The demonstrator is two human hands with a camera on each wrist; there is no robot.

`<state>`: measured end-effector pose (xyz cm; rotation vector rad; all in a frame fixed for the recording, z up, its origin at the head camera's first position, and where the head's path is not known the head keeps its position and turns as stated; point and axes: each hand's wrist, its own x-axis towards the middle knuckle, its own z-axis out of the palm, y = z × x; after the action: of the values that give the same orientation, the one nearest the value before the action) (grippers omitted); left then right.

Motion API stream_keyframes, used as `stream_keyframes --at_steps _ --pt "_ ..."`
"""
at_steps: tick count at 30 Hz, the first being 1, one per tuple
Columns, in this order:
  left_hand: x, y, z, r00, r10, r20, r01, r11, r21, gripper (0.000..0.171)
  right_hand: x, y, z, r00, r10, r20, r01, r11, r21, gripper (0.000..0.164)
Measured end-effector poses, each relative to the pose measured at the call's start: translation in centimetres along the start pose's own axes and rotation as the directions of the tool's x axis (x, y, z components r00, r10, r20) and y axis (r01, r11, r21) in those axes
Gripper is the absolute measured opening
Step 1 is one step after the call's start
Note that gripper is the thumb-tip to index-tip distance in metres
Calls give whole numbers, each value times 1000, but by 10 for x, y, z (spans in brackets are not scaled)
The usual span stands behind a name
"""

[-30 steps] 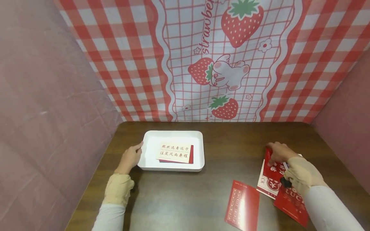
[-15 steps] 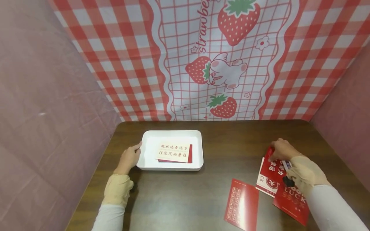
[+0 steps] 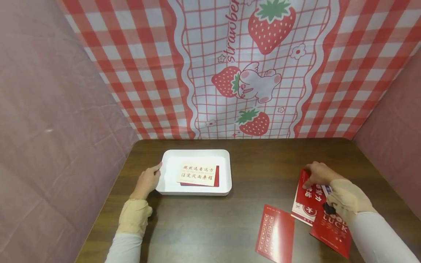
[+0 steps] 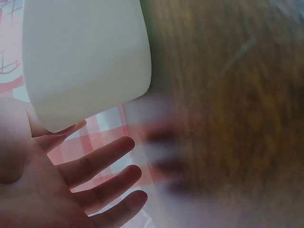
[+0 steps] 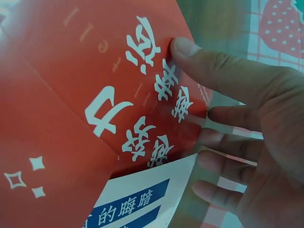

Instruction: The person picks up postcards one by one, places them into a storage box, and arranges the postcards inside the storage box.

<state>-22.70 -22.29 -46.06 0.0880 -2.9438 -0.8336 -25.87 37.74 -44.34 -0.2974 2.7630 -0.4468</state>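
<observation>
A white tray (image 3: 167,184) stands at the back left, holding a cream card (image 3: 197,174) with red writing over a dark red one. My left hand (image 3: 148,179) pinches the tray's left end between thumb and index finger; its other fingers stretch out free in the left wrist view. At the right, my right hand (image 3: 318,174) holds the edge of a red card (image 5: 142,85) with white characters, thumb on its face and fingers behind the edge. Under it lie a white card (image 3: 304,215) with a red seal and one with blue bands (image 5: 130,204).
A red card reading LUCK (image 3: 332,233) lies under the right wrist. Another red card (image 3: 276,233) with a column of small boxes lies nearer the middle front. The brown table (image 3: 210,226) ends at a strawberry-print cloth (image 3: 253,84) behind.
My right hand has shifted the red card a little, first backward and then forward again, over the other cards. My left hand keeps its place at the tray.
</observation>
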Motion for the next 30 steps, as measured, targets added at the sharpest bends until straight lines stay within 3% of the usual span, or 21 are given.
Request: stream_keyframes --at_steps 4,12,22,30 --pt "0 1 1 1000 2 1 -2 1000 -1 41 1 4 3 1000 -10 -17 9 999 -46 79" --pt "0 0 1 1000 -3 -2 3 1000 1 41 3 3 -1 998 37 -45 -35 999 36 59" --pt "-1 0 0 1000 -12 -2 12 1000 5 41 -6 1 -10 982 -35 -183 48 997 63 40" --pt "-1 1 0 1000 2 -13 -2 1000 -2 41 -4 7 -16 965 -96 -244 115 991 63 29"
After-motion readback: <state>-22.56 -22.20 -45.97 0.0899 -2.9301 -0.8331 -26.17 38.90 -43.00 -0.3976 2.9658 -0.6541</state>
